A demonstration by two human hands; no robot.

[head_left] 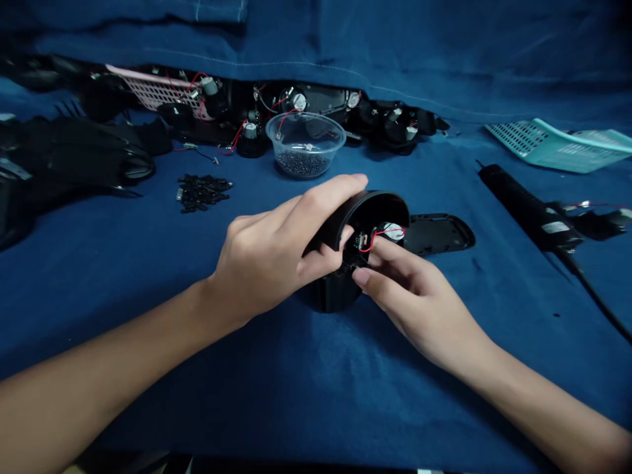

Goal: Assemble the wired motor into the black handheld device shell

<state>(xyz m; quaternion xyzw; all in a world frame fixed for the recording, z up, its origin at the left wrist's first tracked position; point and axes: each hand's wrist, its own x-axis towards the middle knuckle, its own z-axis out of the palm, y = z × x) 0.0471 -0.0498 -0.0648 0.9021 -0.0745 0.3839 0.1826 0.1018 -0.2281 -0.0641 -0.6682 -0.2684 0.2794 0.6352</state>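
Through the head camera I saw my left hand point(266, 250) closed around a black round housing point(368, 210), with the fingers clenched firmly over its outer wall and rim. The housing was held in the middle of the work area, tilted, with its open side turned toward my right hand point(415, 293). I could not tell if its lower end touched the blue cloth point(316, 395) under it. The fingertips point(382, 249) of the right hand were inside the opening, against a red wire point(380, 236) and a small circuit board point(359, 242). I could not tell if they were grasping these parts or only touching them.

Just beside the housing, a black oval cover point(437, 234) lay on the cloth. Farther ahead stood a clear plastic bowl point(305, 145) with small black pieces in it, and a pile of small black parts point(202, 192) lay to its left. Behind the bowl there was a row of black units point(390, 125) with red wires. On the right lay a black corded tool point(528, 204) and a teal plastic basket point(557, 146).
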